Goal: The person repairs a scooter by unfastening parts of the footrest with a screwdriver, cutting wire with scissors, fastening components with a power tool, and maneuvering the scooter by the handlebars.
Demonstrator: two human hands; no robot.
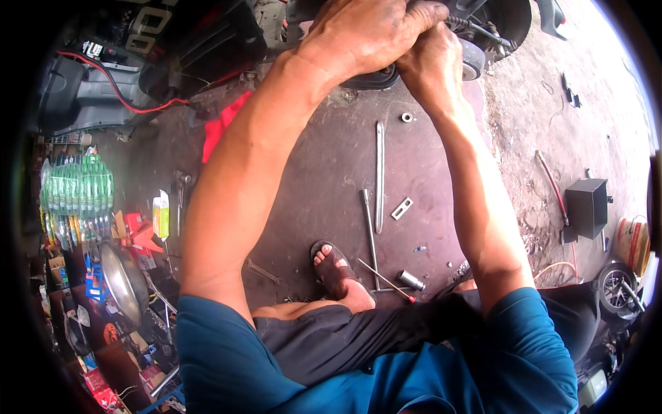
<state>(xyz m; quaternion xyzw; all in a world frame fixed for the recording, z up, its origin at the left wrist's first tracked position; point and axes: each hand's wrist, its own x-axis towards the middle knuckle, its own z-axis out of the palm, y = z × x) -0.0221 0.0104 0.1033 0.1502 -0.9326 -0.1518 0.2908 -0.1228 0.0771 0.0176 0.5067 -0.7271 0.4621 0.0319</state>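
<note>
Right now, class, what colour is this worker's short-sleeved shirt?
The short-sleeved shirt is teal blue, clearest in the head view.

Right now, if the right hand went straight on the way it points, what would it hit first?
Most likely the left hand, just beyond the right hand in this view; depth is unclear, and they may already touch.

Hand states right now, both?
Left hand: fingers mostly out of view, grip can't be told.
Right hand: looks curled; whether closed on anything can't be told.

Both arms [241, 179] reach forward, the left hand [369, 33] angled inward just beside the curled right hand [432, 65]
</note>
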